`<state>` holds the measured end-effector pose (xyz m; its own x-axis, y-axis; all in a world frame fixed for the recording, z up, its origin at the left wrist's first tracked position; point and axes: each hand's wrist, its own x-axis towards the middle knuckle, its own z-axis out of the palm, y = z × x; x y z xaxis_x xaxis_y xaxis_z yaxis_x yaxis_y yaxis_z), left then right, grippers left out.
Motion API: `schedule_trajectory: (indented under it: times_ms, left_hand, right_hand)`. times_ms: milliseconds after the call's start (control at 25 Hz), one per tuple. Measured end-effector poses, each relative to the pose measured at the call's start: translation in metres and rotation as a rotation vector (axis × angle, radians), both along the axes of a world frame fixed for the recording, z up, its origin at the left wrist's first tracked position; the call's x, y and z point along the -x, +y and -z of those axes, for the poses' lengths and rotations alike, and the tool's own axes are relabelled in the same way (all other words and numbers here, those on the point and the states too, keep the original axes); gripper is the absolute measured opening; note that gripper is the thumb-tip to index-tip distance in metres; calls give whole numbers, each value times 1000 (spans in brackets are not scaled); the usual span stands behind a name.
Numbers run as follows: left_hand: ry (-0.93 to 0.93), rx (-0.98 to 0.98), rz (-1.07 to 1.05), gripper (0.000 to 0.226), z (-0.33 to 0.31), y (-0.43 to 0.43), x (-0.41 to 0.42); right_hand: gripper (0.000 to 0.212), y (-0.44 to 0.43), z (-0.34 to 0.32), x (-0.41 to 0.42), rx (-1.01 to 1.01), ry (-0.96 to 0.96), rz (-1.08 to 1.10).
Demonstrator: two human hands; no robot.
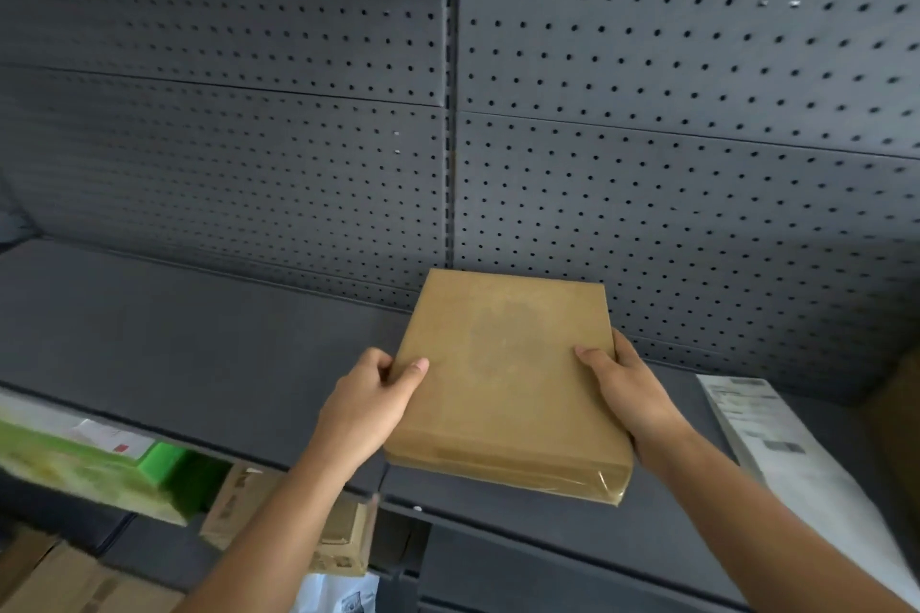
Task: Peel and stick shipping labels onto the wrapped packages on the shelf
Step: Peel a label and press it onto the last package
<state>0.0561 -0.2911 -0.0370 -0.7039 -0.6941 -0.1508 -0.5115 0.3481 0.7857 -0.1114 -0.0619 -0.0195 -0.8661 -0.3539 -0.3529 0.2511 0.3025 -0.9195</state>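
While both hands, left hand (366, 406) at nine o'clock and right hand (628, 393) at three, grip its edges, the flat brown film-wrapped package (508, 383) looks stiff, slippery.

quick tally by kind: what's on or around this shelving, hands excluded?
Brown wrapped package: 1, held by left hand and right hand
White printed sheet: 1
Green box: 1
Cardboard boxes, lower level: 2
White bag, bottom edge: 1
Total: 6
A brown shape at the right edge is too cut off to count.
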Motion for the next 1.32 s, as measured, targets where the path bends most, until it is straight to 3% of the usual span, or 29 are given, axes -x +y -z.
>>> schedule_trajectory:
  times_ms: [440,640,960,1120,1240,1320]
  left_hand:
    - [-31,32,153,49,1,94,49]
    - [-68,44,145,51,14,108,52]
    - [-113,118,102,49,18,119,53]
    - [-115,289,114,47,16,122,54]
    - [-6,476,144,50,11,128,56]
    - [63,535,204,49,5,136,62]
  right_hand:
    - [54,109,10,23,-16,20,143]
    - [34,122,16,22,-16,30,134]
    - [34,124,33,26,41,47,107]
    - [29,124,31,26,49,55,93]
    - [27,129,26,30,7,102,103]
    - [37,140,24,36,-68,171,109]
